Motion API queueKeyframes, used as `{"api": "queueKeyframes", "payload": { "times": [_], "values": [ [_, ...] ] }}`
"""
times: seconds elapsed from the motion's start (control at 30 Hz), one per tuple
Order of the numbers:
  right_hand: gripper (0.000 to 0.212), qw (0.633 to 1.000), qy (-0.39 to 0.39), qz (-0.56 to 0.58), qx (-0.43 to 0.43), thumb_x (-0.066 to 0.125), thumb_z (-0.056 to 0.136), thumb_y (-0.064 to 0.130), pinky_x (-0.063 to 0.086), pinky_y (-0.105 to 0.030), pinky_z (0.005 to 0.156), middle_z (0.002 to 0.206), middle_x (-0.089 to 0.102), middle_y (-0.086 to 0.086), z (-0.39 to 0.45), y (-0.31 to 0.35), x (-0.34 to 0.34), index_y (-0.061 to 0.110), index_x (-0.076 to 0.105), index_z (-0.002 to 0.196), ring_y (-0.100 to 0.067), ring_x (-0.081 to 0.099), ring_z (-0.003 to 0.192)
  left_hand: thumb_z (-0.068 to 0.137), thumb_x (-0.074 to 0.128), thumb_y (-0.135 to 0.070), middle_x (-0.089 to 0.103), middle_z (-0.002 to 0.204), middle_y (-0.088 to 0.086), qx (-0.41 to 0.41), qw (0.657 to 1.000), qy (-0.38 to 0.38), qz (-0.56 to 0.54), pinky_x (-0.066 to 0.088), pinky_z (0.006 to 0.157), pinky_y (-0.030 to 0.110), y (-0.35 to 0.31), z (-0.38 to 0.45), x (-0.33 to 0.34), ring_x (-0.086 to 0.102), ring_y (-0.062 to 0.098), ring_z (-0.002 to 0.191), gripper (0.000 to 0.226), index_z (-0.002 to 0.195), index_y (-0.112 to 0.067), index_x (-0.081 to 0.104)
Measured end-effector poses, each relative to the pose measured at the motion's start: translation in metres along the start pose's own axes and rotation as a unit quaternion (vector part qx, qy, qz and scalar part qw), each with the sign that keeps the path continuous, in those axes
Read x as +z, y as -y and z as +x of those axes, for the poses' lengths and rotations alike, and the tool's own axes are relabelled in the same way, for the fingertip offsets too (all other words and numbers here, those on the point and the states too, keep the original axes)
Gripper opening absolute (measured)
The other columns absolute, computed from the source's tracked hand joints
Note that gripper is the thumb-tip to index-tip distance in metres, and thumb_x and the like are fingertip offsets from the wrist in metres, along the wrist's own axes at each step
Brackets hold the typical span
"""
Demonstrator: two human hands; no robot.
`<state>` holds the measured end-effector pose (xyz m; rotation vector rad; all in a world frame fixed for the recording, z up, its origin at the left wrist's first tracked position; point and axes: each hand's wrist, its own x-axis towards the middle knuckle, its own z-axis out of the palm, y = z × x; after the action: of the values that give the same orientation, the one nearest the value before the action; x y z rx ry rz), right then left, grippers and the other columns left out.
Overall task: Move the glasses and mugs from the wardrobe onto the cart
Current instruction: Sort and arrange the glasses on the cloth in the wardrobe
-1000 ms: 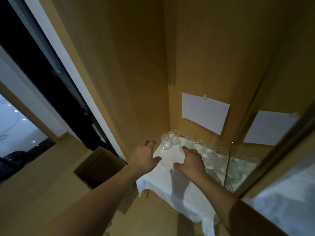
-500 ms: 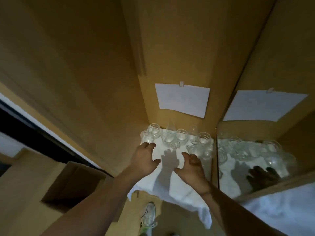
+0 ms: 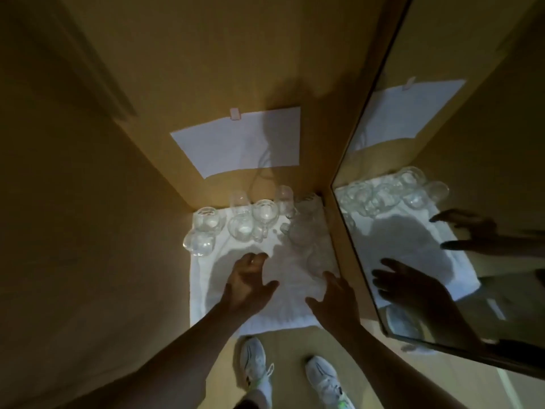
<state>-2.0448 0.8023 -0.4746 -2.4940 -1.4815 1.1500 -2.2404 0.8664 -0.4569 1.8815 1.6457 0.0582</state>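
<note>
Several clear glasses and glass mugs stand at the back of a wardrobe shelf covered with a white cloth (image 3: pixel 203 293). One round glass (image 3: pixel 206 221) is far left, another (image 3: pixel 265 214) in the middle, and a blurred one (image 3: pixel 303 231) on the right. My left hand (image 3: pixel 249 283) hovers over the cloth with fingers spread, short of the glasses, holding nothing. My right hand (image 3: pixel 336 302) is beside it on the right, fingers relaxed and empty. The cart is out of view.
A white paper sheet (image 3: pixel 239 143) is taped to the wardrobe's back panel. A mirror (image 3: pixel 442 202) on the right side reflects the glasses and my hands. Wooden walls close in left and right. My white shoes (image 3: pixel 253 364) stand on the floor below the shelf.
The view has swung down and closer to the shelf. Both hands have moved forward over the cloth toward the glasses, fingers spreading; nothing was taken hold of.
</note>
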Motion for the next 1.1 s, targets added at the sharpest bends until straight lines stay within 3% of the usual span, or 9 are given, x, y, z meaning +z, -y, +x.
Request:
{"api": "queueKeyframes", "payload": {
  "times": [0.23, 0.47, 0.67, 0.83, 0.9, 1.0, 1.1],
  "values": [
    [0.082, 0.995, -0.018, 0.054, 0.081, 0.070, 0.090, 0.045, 0.036, -0.035, 0.111, 0.149, 0.043, -0.014, 0.037, -0.016, 0.029, 0.016, 0.029, 0.155, -0.031, 0.042, 0.137, 0.091, 0.071, -0.039, 0.044, 0.151, 0.010, 0.018, 0.998, 0.049, -0.027, 0.030, 0.116, 0.035, 0.019, 0.053, 0.044, 0.037, 0.028, 0.141, 0.072, 0.151, -0.014, 0.041],
    [0.095, 0.987, -0.080, 0.101, 0.098, 0.079, 0.084, 0.041, 0.034, -0.041, 0.115, 0.157, 0.034, -0.016, 0.083, -0.038, 0.065, 0.011, 0.027, 0.157, -0.032, 0.034, 0.143, 0.086, 0.078, -0.035, 0.043, 0.150, 0.010, 0.008, 0.997, 0.060, -0.049, 0.032, 0.115, 0.037, 0.035, 0.107, 0.097, 0.035, 0.029, 0.142, 0.081, 0.152, -0.014, 0.037],
    [0.116, 0.967, -0.157, 0.173, 0.100, 0.092, 0.067, 0.042, 0.032, -0.042, 0.117, 0.158, 0.035, -0.012, 0.128, -0.061, 0.104, 0.013, 0.026, 0.158, -0.030, 0.034, 0.145, 0.075, 0.085, -0.033, 0.045, 0.147, 0.010, -0.002, 0.994, 0.027, -0.104, 0.045, 0.107, 0.043, 0.049, 0.153, 0.142, 0.050, 0.030, 0.129, 0.087, 0.149, -0.016, 0.043],
    [0.127, 0.937, -0.192, 0.265, 0.119, 0.097, 0.059, 0.039, 0.029, -0.039, 0.121, 0.161, 0.032, -0.004, 0.155, -0.076, 0.133, 0.018, 0.021, 0.160, -0.022, 0.032, 0.148, 0.068, 0.092, -0.027, 0.050, 0.144, 0.012, -0.015, 0.982, -0.039, -0.182, 0.040, 0.101, 0.028, 0.055, 0.175, 0.177, 0.051, 0.028, 0.129, 0.100, 0.151, -0.009, 0.040],
    [0.126, 0.924, -0.214, 0.297, 0.113, 0.099, 0.056, 0.034, 0.033, -0.036, 0.118, 0.158, 0.038, -0.002, 0.165, -0.080, 0.140, 0.020, 0.026, 0.158, -0.020, 0.039, 0.144, 0.064, 0.096, -0.024, 0.051, 0.143, 0.015, -0.019, 0.974, -0.066, -0.214, 0.045, 0.105, 0.036, 0.055, 0.184, 0.191, 0.052, 0.030, 0.129, 0.108, 0.152, -0.005, 0.037],
    [0.123, 0.917, -0.232, 0.310, 0.093, 0.100, 0.052, 0.033, 0.031, -0.027, 0.112, 0.154, 0.044, 0.001, 0.178, -0.084, 0.150, 0.022, 0.033, 0.154, -0.015, 0.040, 0.141, 0.061, 0.098, -0.026, 0.048, 0.147, 0.006, -0.036, 0.965, -0.062, -0.253, 0.044, 0.109, 0.044, 0.056, 0.199, 0.209, 0.049, 0.024, 0.133, 0.119, 0.157, -0.016, 0.029],
    [0.124, 0.915, -0.241, 0.314, 0.078, 0.101, 0.048, 0.031, 0.033, -0.030, 0.114, 0.150, 0.047, 0.000, 0.187, -0.085, 0.156, 0.020, 0.036, 0.152, -0.017, 0.042, 0.139, 0.062, 0.097, -0.030, 0.043, 0.152, -0.005, -0.037, 0.965, -0.029, -0.259, 0.042, 0.113, 0.043, 0.059, 0.213, 0.224, 0.042, 0.016, 0.140, 0.123, 0.158, -0.032, 0.020]
  ]
}}
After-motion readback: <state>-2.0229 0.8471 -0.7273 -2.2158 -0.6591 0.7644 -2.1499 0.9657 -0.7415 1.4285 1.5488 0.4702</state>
